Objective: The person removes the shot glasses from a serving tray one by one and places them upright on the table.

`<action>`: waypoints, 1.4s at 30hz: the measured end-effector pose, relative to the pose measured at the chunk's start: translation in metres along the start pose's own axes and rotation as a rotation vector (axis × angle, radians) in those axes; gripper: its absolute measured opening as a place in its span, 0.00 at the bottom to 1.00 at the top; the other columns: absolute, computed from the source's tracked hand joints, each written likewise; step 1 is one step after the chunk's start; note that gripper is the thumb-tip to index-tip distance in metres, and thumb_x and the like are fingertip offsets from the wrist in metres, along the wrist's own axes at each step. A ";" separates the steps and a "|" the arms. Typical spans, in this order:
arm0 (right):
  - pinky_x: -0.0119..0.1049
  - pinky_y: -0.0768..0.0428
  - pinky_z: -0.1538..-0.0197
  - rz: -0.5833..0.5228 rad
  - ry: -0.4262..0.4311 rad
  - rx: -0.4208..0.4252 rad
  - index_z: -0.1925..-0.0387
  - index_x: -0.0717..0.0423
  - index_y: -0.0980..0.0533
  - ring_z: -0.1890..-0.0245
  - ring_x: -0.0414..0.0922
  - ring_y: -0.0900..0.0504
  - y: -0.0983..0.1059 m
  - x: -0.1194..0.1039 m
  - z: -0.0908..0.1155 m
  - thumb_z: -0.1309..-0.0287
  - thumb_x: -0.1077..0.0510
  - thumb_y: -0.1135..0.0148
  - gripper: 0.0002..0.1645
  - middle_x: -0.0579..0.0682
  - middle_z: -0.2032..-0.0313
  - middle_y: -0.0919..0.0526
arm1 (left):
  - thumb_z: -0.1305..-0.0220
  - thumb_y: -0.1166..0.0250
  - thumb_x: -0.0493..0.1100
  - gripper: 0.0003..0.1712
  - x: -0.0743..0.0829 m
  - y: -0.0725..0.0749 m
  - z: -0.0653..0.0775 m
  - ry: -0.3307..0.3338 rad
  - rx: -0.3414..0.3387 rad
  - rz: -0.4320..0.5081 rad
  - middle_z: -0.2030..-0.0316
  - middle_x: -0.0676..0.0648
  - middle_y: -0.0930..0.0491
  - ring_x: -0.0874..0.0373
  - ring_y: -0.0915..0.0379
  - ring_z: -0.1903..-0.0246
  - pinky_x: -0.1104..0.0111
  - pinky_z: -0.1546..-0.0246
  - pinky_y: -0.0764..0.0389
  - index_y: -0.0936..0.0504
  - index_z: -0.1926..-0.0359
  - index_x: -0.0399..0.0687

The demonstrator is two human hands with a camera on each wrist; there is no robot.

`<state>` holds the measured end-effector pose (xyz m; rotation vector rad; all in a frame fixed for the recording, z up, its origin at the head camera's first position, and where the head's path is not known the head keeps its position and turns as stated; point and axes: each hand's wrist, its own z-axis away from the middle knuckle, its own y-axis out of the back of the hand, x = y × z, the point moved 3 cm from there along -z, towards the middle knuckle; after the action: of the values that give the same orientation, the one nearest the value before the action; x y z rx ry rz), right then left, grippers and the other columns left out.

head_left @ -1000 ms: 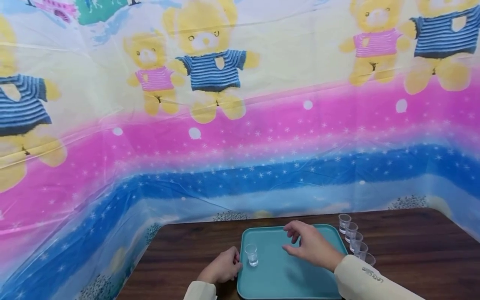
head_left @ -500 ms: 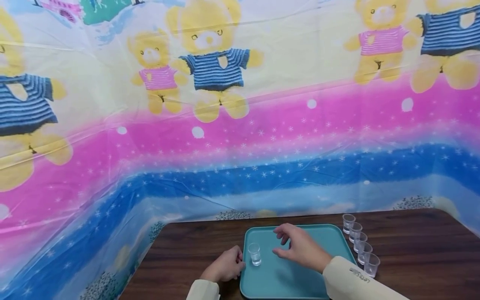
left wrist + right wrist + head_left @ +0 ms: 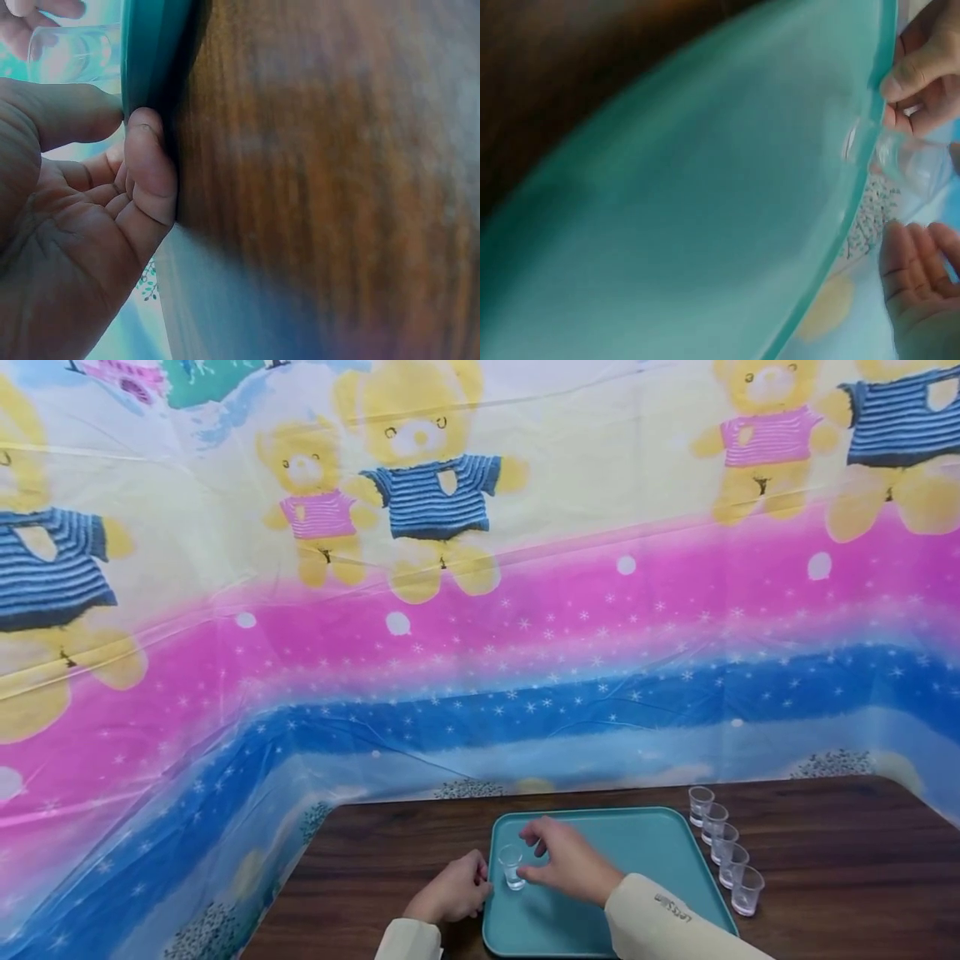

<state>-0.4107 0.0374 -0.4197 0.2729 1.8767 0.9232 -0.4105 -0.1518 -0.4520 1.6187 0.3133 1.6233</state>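
A small clear plastic cup [image 3: 512, 865] stands upright near the left edge of a teal tray [image 3: 648, 860]. My left hand [image 3: 453, 891] is at the tray's left side. In the left wrist view, its thumb and index finger pinch the tray rim [image 3: 144, 56]. My right hand [image 3: 568, 865] is over the tray, its spread fingers reaching around the cup. The thumb is right beside the cup wall, while the other fingers stand apart from it. The right wrist view shows the cup [image 3: 911, 159] between the thumb and fingers of the right hand [image 3: 926, 289].
Several more clear cups [image 3: 747, 892] form a row on the dark wooden table [image 3: 832, 860], along the tray's right side. Behind the table hangs a cloth [image 3: 480, 718] printed with bears and snowflakes.
My right hand has moved left across the tray to the cup. The left hand stays at the tray's edge, and the cup has kept its place on the tray.
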 end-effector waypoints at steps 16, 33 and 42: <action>0.35 0.23 0.66 0.016 -0.026 0.034 0.55 0.56 0.25 0.65 0.41 0.24 -0.013 -0.002 -0.004 0.46 0.56 0.32 0.18 0.45 0.64 0.26 | 0.33 0.44 0.34 0.05 0.004 -0.001 -0.005 -0.005 -0.029 0.008 0.76 0.43 0.29 0.53 0.30 0.79 0.64 0.79 0.30 0.33 0.66 0.41; 0.36 0.24 0.68 -0.017 0.010 0.049 0.57 0.59 0.26 0.67 0.41 0.26 -0.001 0.006 0.003 0.44 0.57 0.33 0.16 0.50 0.65 0.25 | 0.34 0.43 0.34 0.06 0.004 -0.002 -0.002 0.005 -0.022 0.004 0.77 0.42 0.28 0.52 0.30 0.79 0.63 0.79 0.30 0.33 0.66 0.41; 0.38 0.25 0.67 -0.014 -0.017 0.030 0.58 0.60 0.26 0.68 0.42 0.26 0.014 0.023 0.017 0.44 0.58 0.33 0.14 0.48 0.67 0.25 | 0.33 0.44 0.34 0.06 -0.001 0.000 -0.001 0.031 -0.035 0.021 0.77 0.42 0.29 0.53 0.32 0.79 0.63 0.78 0.31 0.33 0.66 0.40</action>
<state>-0.4106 0.0681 -0.4292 0.2845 1.8763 0.8812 -0.4115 -0.1522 -0.4524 1.5768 0.2833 1.6625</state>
